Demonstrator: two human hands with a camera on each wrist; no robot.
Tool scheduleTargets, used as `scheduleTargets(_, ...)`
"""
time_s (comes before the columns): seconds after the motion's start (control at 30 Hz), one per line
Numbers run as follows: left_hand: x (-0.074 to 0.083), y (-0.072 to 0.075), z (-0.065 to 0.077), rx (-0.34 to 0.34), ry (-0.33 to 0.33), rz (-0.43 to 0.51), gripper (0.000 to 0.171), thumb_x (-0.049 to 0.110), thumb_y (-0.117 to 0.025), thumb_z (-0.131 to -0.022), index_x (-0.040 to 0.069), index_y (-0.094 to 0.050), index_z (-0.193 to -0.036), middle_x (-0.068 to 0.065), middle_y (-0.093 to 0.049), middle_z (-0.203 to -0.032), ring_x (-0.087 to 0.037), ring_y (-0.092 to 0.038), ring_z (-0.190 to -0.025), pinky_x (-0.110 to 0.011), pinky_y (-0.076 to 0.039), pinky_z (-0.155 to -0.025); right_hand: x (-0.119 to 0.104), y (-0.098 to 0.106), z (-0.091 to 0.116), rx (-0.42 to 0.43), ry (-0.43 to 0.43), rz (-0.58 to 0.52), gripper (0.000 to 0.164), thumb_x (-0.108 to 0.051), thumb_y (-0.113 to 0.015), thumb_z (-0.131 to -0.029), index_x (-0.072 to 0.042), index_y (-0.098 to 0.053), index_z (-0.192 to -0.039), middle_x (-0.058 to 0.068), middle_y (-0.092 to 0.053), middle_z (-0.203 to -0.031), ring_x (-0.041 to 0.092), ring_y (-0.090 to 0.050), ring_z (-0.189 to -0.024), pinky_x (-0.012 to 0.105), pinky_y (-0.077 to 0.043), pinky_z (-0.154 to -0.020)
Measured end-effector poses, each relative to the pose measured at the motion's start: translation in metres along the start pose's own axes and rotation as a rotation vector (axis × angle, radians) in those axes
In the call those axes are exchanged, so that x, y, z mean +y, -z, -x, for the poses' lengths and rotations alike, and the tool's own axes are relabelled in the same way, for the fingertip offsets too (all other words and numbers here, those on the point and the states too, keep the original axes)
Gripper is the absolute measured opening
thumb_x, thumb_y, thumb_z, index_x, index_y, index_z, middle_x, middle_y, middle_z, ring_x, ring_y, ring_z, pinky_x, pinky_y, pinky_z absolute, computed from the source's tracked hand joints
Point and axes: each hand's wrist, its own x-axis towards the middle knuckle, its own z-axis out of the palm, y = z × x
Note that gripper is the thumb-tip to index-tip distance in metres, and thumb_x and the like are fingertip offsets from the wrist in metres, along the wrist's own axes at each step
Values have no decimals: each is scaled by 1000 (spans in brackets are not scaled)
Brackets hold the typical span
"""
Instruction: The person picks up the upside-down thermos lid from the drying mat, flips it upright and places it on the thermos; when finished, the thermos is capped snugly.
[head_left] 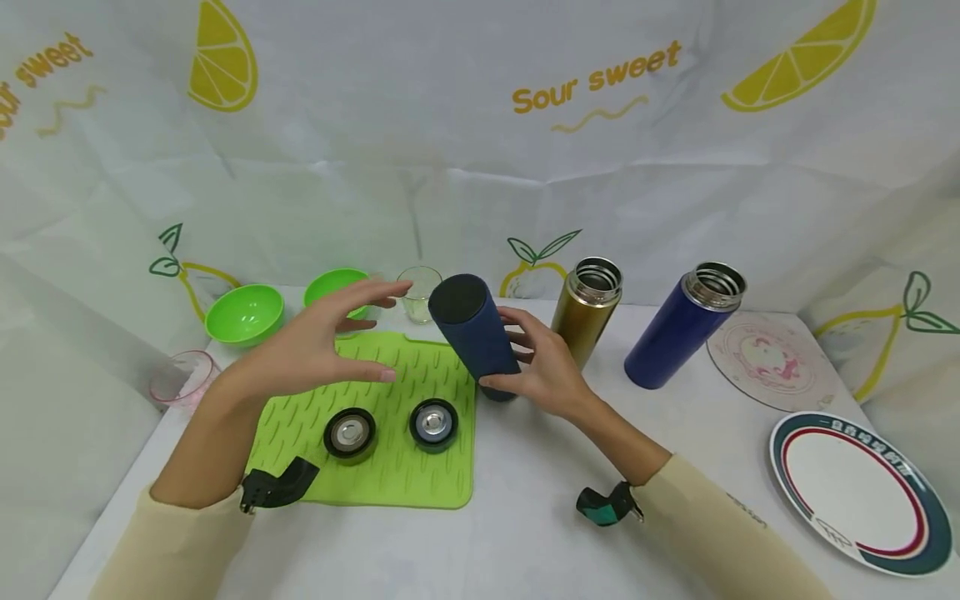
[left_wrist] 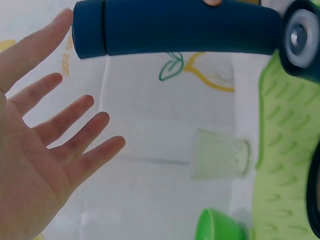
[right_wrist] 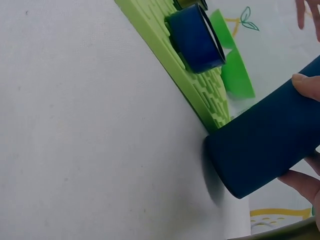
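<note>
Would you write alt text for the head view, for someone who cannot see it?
A right hand grips a capped dark blue flask, the left hand open near its lid. Two loose lids lie on a green drying mat; a lidless gold flask and a lidless violet-blue flask stand farther right.

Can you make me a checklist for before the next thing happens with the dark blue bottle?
The next move may be taking its cap off, so check:
1. Right hand holding the dark blue bottle: ok.
2. Cap on that bottle: ok.
3. Left hand gripping the cap: not ok, it holds nothing.
4. Bare space on the green mat near the two lids: ok.
5. Gold bottle open: ok.
6. Cap loose enough to turn: cannot tell.
</note>
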Motion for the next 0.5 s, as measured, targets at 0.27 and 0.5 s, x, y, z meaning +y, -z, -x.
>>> scheduleTargets(0.27,-33,-5,27,25,59,-49,88,23,-85,-84,27,-37,-157,3,-39,-163,-27,-43,-147,-55,-44,-116,11,0,1,92,-34,-70,92,1,-89,-73,-9,-40,-150,16,-53,-150,41,-59,-134,56,-56,-101)
scheduleTargets(0.5,-55,-10,51,37,111,-62,91,25,-87,-81,28,-38,-157,1,-40,-163,-22,-44,-144,-33,-50,-112,12,-4,2,105,-87,-131,93,1,-85,-78,-11,-32,-153,15,-45,-154,43,-56,-137,58,-54,-103)
